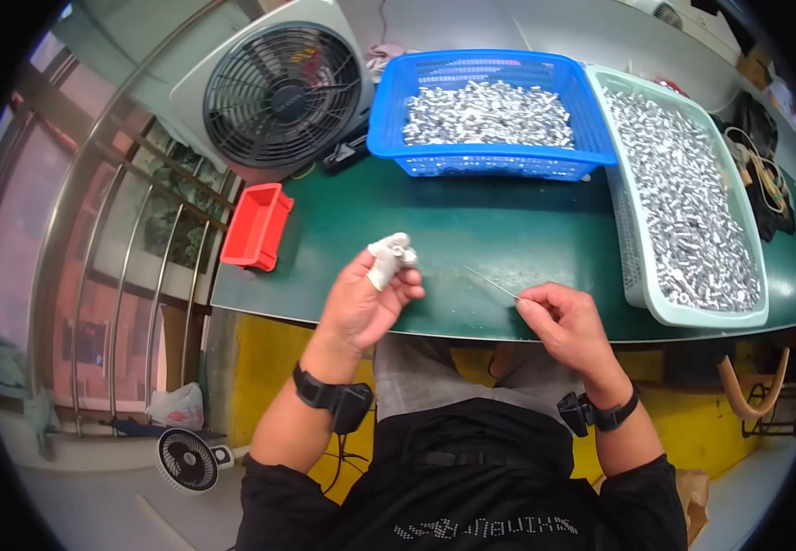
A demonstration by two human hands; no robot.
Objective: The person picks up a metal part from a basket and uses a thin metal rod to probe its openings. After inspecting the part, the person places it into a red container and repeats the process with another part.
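Above the front part of the green table [343,197], my left hand [361,298] is closed in a pinch, with white covers [383,266] on the thumb and fingertips. Between those fingertips sits a small silvery metal piece [399,251], its shape hard to make out. My right hand [568,321] grips the end of a thin metal rod [490,281] between thumb and forefinger. The rod points up and left toward my left hand, its tip apart from the metal piece.
A blue basket [499,156] and a pale green basket [635,271], both with many small metal pieces, stand at the back and right. To the left are a red bin [279,225] and a large fan [288,106]. A small fan [187,459] is by the railing [113,303].
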